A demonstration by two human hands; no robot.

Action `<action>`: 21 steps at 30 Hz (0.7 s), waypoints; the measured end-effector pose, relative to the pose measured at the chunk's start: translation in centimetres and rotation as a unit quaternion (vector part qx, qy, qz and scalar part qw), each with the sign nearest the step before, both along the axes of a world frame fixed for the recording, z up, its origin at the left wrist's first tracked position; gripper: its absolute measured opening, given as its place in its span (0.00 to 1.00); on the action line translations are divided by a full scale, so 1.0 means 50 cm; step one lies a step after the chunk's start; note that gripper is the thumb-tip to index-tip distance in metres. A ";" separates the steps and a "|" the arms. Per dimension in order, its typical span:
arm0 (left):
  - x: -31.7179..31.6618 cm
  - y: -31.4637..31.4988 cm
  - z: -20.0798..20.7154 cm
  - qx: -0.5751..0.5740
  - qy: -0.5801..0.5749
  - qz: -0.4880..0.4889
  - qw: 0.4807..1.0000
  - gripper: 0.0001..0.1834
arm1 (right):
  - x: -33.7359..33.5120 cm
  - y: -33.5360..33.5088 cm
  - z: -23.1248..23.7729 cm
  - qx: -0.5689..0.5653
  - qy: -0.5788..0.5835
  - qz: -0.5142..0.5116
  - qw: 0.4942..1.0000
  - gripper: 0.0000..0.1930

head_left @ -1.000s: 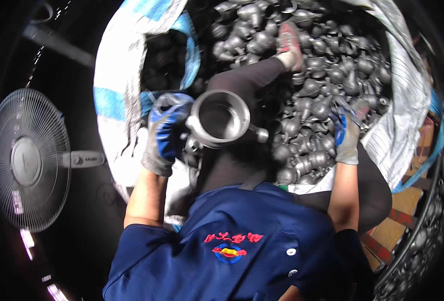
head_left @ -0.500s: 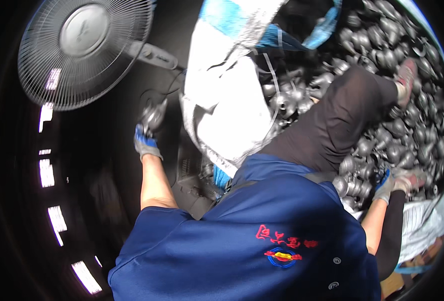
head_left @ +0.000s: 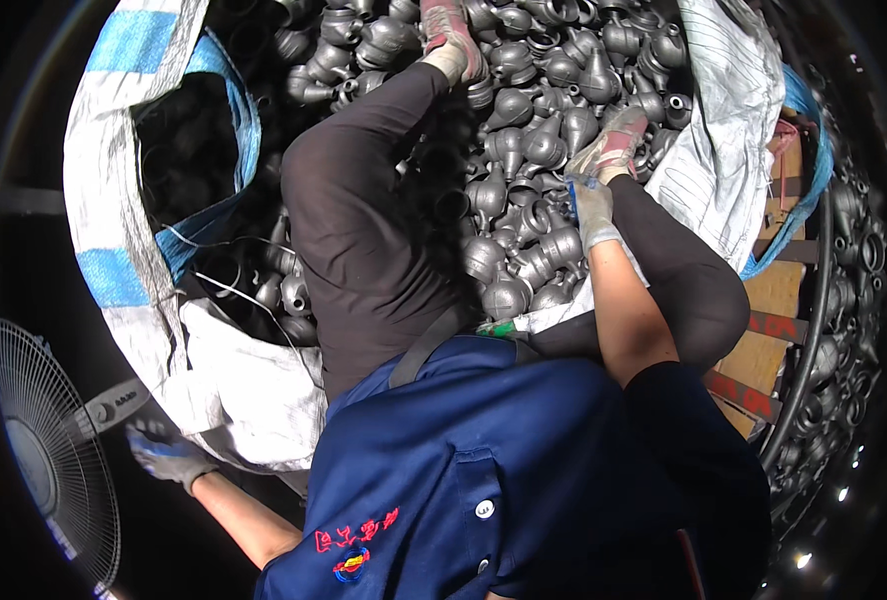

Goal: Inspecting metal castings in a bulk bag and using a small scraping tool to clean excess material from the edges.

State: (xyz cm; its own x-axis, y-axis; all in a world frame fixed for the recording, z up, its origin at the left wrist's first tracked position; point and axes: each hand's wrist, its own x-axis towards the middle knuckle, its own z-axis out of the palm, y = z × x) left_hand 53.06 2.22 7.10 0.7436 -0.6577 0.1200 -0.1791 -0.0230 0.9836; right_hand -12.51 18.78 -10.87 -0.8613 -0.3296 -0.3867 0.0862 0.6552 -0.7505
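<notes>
Out at the left, my left hand (head_left: 168, 455), in a grey and blue work glove, is open with its fingers stretched and nothing seen in them. It is close to the fan and the bag's outer side. My right hand (head_left: 591, 208), gloved likewise, reaches down to the pile of dark grey, bulb-shaped metal parts (head_left: 543, 145), beside my foot. Its fingers are mostly hidden, so I cannot see whether they hold a part. The parts have rounded bodies and narrow or flared necks. They fill a large white woven bag (head_left: 113, 150) with blue bands, around my legs.
A grey caged fan (head_left: 48, 450) stands at the left edge. Blue strap loops (head_left: 233, 130) hang from the bag. To the right are wooden boards (head_left: 778, 290), a dark curved rim (head_left: 813, 300) and another heap of grey parts (head_left: 843, 330). My legs lie across the pile.
My left hand held a grey bulb-shaped part out at the left; it has let go of it. The view has swung to the right. My right hand is still at the pile beside my foot.
</notes>
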 end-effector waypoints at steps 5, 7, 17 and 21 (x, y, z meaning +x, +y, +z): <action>-0.378 -0.080 0.163 -0.139 -0.508 -0.251 0.812 0.19 | -0.043 0.029 -0.063 0.007 0.087 0.025 0.996 0.12; -0.486 -0.116 0.112 -0.272 -0.334 -0.429 0.794 0.17 | -0.027 0.027 -0.056 -0.174 -0.154 -0.053 0.971 0.09; -0.969 -0.113 -0.098 0.126 0.463 -0.677 0.558 0.10 | 0.153 -0.019 0.027 0.223 -0.033 0.437 0.871 0.21; -0.961 -0.114 -0.159 0.122 0.260 -0.678 0.677 0.10 | 0.179 -0.025 0.027 0.238 0.017 0.458 0.856 0.22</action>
State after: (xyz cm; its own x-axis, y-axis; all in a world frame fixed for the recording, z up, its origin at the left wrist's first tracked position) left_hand 5.03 -3.46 -0.83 -0.6636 -0.7306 -0.1609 0.1707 -0.3574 0.9182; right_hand -3.55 17.54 -9.53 -0.3394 -0.6846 -0.6451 -0.6439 0.6690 -0.3712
